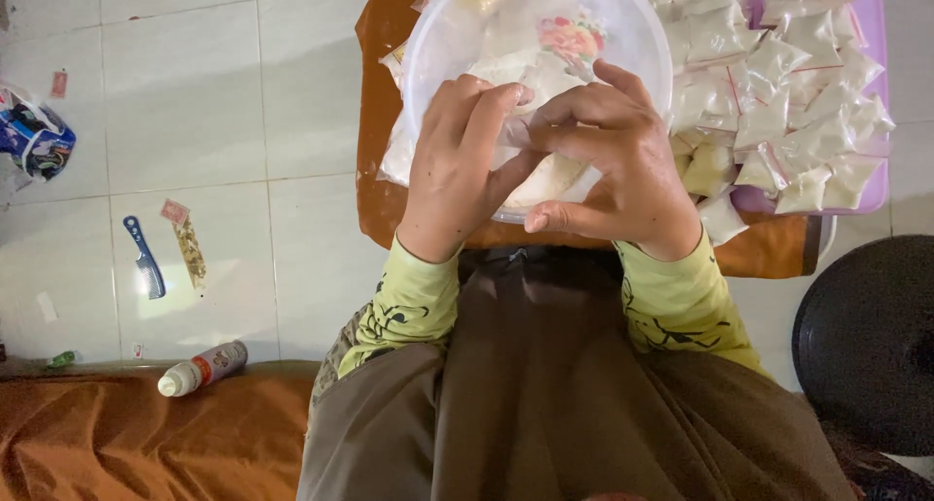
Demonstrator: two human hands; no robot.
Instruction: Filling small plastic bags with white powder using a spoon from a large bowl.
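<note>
I see both hands meet over the clear tub (428, 53) on the orange desk (375, 34), left hand (457, 165) and right hand (608, 161) pinching one small white packet (545, 175) between curled fingertips, filled packets (778, 102) piled alongside in the purple tray (879, 34).

Hands: two, left hand (455, 165) and right hand (613, 165). Clear round tub (428, 44): one. Purple tray (873, 44): one. Small filled plastic packets (764, 122): too many to count, heaped. Blue comb (146, 259): one. White bottle (201, 369): one, lying. Black round object (866, 340): one.
</note>
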